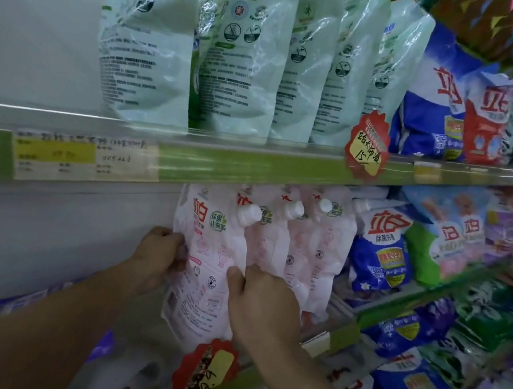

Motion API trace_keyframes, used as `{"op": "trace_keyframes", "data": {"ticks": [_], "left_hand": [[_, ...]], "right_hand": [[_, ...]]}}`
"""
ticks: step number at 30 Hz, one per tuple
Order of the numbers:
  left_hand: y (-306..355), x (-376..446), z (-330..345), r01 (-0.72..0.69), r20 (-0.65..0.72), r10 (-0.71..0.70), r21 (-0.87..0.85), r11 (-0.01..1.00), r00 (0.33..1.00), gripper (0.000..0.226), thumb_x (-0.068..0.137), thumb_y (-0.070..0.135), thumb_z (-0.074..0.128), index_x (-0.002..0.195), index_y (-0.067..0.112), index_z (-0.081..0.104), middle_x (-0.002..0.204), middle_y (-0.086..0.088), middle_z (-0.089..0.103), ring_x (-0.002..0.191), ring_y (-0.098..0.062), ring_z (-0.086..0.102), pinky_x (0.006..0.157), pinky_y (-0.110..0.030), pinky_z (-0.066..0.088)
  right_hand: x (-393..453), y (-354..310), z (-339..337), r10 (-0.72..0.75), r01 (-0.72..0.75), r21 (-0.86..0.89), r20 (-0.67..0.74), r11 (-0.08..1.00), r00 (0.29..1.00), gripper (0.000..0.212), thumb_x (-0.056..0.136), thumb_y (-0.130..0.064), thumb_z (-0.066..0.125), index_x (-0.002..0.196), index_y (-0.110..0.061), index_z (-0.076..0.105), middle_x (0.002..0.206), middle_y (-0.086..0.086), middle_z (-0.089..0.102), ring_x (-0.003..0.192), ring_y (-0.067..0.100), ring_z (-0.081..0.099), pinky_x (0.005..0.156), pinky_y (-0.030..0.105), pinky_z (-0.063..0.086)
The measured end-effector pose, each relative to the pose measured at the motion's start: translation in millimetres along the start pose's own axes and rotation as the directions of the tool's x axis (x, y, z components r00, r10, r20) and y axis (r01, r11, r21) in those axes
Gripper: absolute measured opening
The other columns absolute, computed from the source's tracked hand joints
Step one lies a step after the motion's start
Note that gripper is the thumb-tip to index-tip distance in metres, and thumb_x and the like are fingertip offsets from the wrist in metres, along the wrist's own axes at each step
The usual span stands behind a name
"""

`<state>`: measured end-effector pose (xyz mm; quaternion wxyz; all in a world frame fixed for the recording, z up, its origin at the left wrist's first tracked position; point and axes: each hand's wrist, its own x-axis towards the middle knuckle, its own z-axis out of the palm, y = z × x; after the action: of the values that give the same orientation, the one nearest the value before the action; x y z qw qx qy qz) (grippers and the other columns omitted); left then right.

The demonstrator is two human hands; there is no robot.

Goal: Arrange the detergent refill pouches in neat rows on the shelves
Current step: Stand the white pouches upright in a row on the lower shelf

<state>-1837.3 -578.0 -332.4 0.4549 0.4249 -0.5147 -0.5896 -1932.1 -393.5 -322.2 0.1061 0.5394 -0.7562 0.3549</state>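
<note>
A pale pink refill pouch (208, 254) with a white cap stands upright at the left end of a row of several like pouches (303, 254) on the middle shelf. My left hand (157, 254) grips its left edge. My right hand (261, 305) grips its right edge, thumb on the front face. Light green pouches (238, 54) stand in a row on the shelf above.
Blue, red and purple detergent bags (448, 108) fill the shelves to the right. The green shelf rail (253, 163) carries price labels and a red starburst tag (368, 145). Another starburst tag (205, 367) hangs below the pink pouch. A bare white panel lies to the left.
</note>
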Motion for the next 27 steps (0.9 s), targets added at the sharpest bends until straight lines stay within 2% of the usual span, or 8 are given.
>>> {"op": "trace_keyframes", "data": {"ticks": [3, 9, 12, 15, 17, 19, 24, 27], "left_hand": [[12, -6, 1, -0.008, 0.062, 0.010, -0.033, 0.999, 0.998, 0.027, 0.090, 0.006, 0.044, 0.114, 0.008, 0.055, 0.085, -0.016, 0.060, 0.062, -0.023, 0.053, 0.043, -0.024, 0.045], [19, -18, 5, -0.048, 0.126, 0.054, -0.049, 0.998, 0.991, 0.024, 0.094, 0.012, 0.040, 0.093, 0.026, 0.061, 0.083, -0.007, 0.066, 0.064, -0.022, 0.057, 0.048, -0.026, 0.047], [18, -20, 1, -0.065, 0.136, 0.067, -0.020, 0.998, 0.988, 0.021, 0.094, 0.015, 0.042, 0.098, 0.026, 0.059, 0.093, -0.011, 0.066, 0.069, -0.024, 0.059, 0.051, -0.028, 0.048], [20, -26, -9, -0.051, 0.133, 0.054, -0.026, 0.998, 0.990, 0.018, 0.095, 0.020, 0.044, 0.104, 0.031, 0.055, 0.093, -0.007, 0.063, 0.069, -0.021, 0.060, 0.047, -0.026, 0.050], [25, -31, -22, -0.084, 0.119, 0.080, 0.028, 0.996, 0.990, 0.016, 0.096, 0.022, 0.044, 0.103, 0.034, 0.054, 0.097, 0.002, 0.060, 0.078, -0.017, 0.060, 0.055, -0.027, 0.051], [30, -34, -45, -0.115, 0.074, 0.108, 0.094, 0.989, 0.991, 0.030, 0.097, 0.026, 0.045, 0.127, 0.029, 0.049, 0.116, -0.001, 0.055, 0.099, -0.020, 0.054, 0.075, -0.034, 0.050], [33, -52, -127, -0.134, -0.014, 0.142, 0.239, 0.962, 0.990, 0.027, 0.098, 0.025, 0.047, 0.122, 0.016, 0.055, 0.129, -0.011, 0.054, 0.104, -0.024, 0.049, 0.085, -0.037, 0.044], [35, -66, -187, -0.104, -0.103, 0.149, 0.354, 0.929, 0.983, 0.034, 0.097, 0.023, 0.049, 0.129, 0.011, 0.055, 0.133, -0.014, 0.054, 0.108, -0.028, 0.052, 0.090, -0.037, 0.045]], "right_hand": [[4, -2, -4, -0.031, 0.032, 0.009, -0.063, 0.999, 0.998, 0.041, 0.097, -0.049, 0.033, 0.069, -0.021, 0.041, 0.063, -0.004, 0.044, 0.057, 0.016, 0.041, 0.051, 0.028, 0.027], [6, -7, -4, -0.029, 0.030, 0.007, -0.129, 1.000, 0.991, 0.046, 0.098, -0.045, 0.035, 0.076, -0.013, 0.059, 0.075, 0.004, 0.063, 0.064, 0.020, 0.054, 0.054, 0.028, 0.030], [4, -9, -4, -0.022, 0.021, -0.009, -0.115, 1.000, 0.993, 0.045, 0.098, -0.047, 0.035, 0.078, -0.014, 0.058, 0.076, 0.002, 0.062, 0.070, 0.022, 0.060, 0.054, 0.029, 0.034], [0, -14, -7, -0.027, 0.037, 0.041, -0.217, 0.998, 0.976, 0.033, 0.094, -0.045, 0.047, 0.111, -0.018, 0.057, 0.104, -0.001, 0.058, 0.098, 0.020, 0.058, 0.066, 0.031, 0.045], [-8, -22, -9, -0.023, 0.088, 0.154, -0.380, 0.984, 0.925, 0.042, 0.088, -0.038, 0.059, 0.123, -0.017, 0.048, 0.118, 0.000, 0.050, 0.107, 0.017, 0.049, 0.077, 0.031, 0.047], [-17, -35, -8, -0.091, 0.222, 0.229, -0.475, 0.948, 0.875, 0.038, 0.085, -0.030, 0.063, 0.117, -0.015, 0.049, 0.114, -0.001, 0.048, 0.105, 0.015, 0.048, 0.083, 0.029, 0.047], [-41, -79, 20, -0.286, 0.338, 0.249, -0.221, 0.908, 0.932, 0.036, 0.083, -0.035, 0.058, 0.114, -0.019, 0.052, 0.113, -0.002, 0.053, 0.104, 0.008, 0.046, 0.088, 0.021, 0.041], [-52, -111, 44, -0.421, 0.427, 0.180, -0.071, 0.886, 0.904, 0.041, 0.076, -0.031, 0.068, 0.113, -0.016, 0.058, 0.113, 0.003, 0.057, 0.105, 0.018, 0.052, 0.090, 0.026, 0.043]]}}
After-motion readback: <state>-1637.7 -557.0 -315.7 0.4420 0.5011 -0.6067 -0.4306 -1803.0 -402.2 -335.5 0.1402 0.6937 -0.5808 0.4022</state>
